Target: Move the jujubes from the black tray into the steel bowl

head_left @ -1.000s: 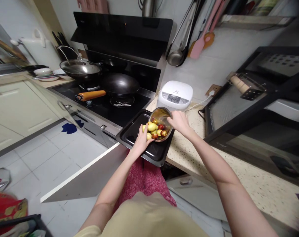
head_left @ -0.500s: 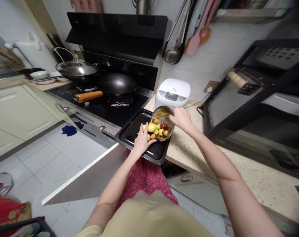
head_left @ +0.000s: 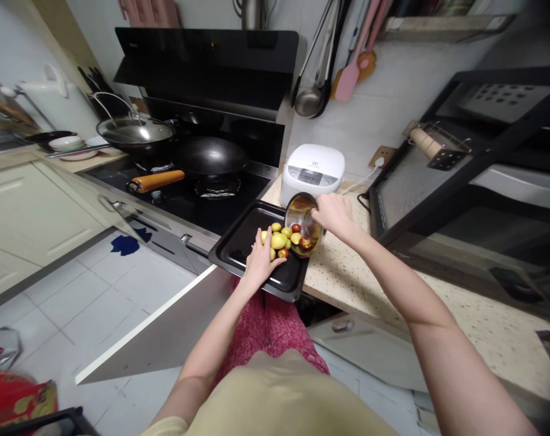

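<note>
My right hand (head_left: 337,215) grips the rim of a metal bowl (head_left: 309,218), which is tipped on its side with its mouth facing left. Yellow-green and reddish-brown jujubes (head_left: 279,241) lie on a black baking tray (head_left: 238,242); a few are still at the bowl's mouth. My left hand (head_left: 259,260) is held with fingers spread along the left side of the jujubes, the fingertips at the fruit. The tray sits partly on the counter and juts over its front edge.
Behind the tray stands a white rice cooker (head_left: 314,169). The stove at the left carries a wok (head_left: 211,156) with an orange handle and a lidded pan (head_left: 136,130). A black oven (head_left: 466,242) is at the right. An open cabinet door (head_left: 152,339) stands below the tray.
The bowl has been drawn right and tipped further, leaving more jujubes out on the tray. My left hand has stayed beside the fruit.
</note>
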Demonstrator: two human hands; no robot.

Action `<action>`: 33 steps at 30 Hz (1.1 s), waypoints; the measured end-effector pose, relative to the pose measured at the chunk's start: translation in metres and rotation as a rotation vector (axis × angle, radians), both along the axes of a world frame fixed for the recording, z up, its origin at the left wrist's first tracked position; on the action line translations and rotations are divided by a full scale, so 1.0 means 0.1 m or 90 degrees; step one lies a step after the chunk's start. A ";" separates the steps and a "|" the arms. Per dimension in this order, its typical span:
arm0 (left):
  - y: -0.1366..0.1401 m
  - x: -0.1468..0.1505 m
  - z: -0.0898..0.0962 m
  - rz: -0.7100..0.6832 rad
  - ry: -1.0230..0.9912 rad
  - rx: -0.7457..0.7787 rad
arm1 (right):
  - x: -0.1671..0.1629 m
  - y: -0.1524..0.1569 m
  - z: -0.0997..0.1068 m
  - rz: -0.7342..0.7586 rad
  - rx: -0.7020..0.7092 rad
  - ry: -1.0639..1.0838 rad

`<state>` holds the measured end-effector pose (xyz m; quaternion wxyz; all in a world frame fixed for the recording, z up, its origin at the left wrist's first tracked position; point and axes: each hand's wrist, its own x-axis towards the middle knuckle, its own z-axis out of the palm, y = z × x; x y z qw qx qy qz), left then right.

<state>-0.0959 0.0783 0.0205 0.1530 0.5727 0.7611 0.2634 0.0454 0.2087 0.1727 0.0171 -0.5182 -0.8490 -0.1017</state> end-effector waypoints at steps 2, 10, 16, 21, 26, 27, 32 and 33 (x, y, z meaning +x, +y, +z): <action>0.00 -0.01 -0.01 -0.002 0.002 -0.002 | 0.00 0.00 0.01 0.002 0.005 -0.004; -0.01 0.00 0.00 -0.008 0.011 -0.003 | 0.01 -0.01 0.01 -0.008 0.033 -0.019; -0.04 0.01 0.08 -0.007 0.038 -0.022 | 0.05 -0.08 0.03 -0.015 0.061 -0.019; -0.08 0.01 0.11 -0.015 0.073 -0.032 | 0.11 -0.11 0.07 -0.044 0.091 -0.004; -0.11 0.00 0.13 -0.026 0.100 -0.040 | 0.28 -0.15 0.08 -0.082 0.106 0.015; -0.11 0.00 0.13 -0.028 0.104 -0.039 | 0.34 -0.16 0.08 -0.096 0.107 0.025; -0.12 -0.01 0.13 -0.035 0.102 -0.044 | 0.77 -0.26 -0.04 -0.183 0.098 0.128; -0.13 -0.02 0.13 -0.036 0.100 -0.042 | 0.88 -0.29 -0.10 -0.197 0.095 0.157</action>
